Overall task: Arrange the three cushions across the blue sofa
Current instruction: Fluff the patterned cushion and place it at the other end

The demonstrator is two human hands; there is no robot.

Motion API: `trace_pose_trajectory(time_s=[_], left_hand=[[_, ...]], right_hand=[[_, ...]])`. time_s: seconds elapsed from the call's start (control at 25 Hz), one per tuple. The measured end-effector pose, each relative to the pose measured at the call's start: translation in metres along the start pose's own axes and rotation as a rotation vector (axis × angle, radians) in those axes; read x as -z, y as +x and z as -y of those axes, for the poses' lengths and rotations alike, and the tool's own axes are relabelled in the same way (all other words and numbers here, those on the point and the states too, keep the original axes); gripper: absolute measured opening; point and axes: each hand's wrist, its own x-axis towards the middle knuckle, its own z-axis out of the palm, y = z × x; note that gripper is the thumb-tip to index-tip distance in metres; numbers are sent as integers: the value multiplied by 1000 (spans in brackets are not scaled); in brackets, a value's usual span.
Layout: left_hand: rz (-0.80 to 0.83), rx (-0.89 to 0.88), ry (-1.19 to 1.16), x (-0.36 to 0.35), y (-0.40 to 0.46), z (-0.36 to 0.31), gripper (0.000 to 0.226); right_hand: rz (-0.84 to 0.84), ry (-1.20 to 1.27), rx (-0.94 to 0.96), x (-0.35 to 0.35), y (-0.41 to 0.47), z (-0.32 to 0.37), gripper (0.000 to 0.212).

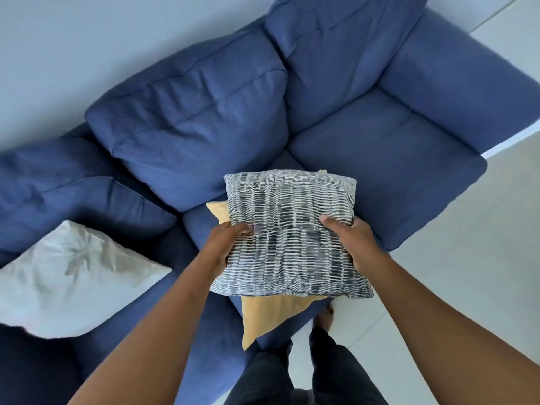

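I hold a grey-and-white striped cushion over the middle seat of the blue sofa. My left hand grips its left edge and my right hand grips its right edge. Under it lies a yellow cushion, mostly hidden, with corners showing at the left and at the sofa's front edge. A white cushion rests flat on the left seat, apart from the other two.
Three blue back cushions line the sofa against a pale wall. The right armrest borders a light tiled floor. My dark-trousered legs and a bare foot stand at the sofa's front.
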Motion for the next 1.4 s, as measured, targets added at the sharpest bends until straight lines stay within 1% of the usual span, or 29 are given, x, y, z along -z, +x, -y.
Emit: trace_pose_trajectory(time_s=[0.08,0.12,0.2,0.24,0.36,0.4,0.48,0.6,0.8,0.88,1.08,1.16,1.28,1.4], left_hand=[[52,22,-111,0,-14,0,39],[77,26,-158,0,-20,-1,43],[123,32,-186,-7,-32,-1,53],[143,28,-188,-12,-39,-2,54],[198,-35,-182,-32,-59,-7,41],[214,-70,-179,-41,-64,-9,39],[223,-174,-139,-61,-71,-13,36],[197,-318,-60,-105,-91,-19,28],[224,-415,-43,-198,-121,-29,35],[244,-430,-27,-238,-133,-32,41],[288,-449,-24,-304,-153,-36,39],[311,-461,-30,-321,-153,-42,45],[325,-482,-12,-341,-137,-56,54],[283,-486,-7,-362,-101,-75,58]], right_hand=[[10,-5,48,12,-15,7,39],[7,-8,77,20,-22,10,40],[7,-7,126,36,-38,14,45],[16,-2,147,44,-45,16,45],[35,17,200,70,-55,22,38],[32,25,214,80,-58,25,35],[24,34,249,106,-59,31,37],[28,53,295,154,-60,40,39],[19,175,398,250,-67,58,41],[11,211,419,291,-68,62,35],[-6,191,418,368,-56,74,29],[-5,160,416,388,-42,83,26],[-6,122,428,406,-15,101,28],[-14,82,440,419,18,125,29]])
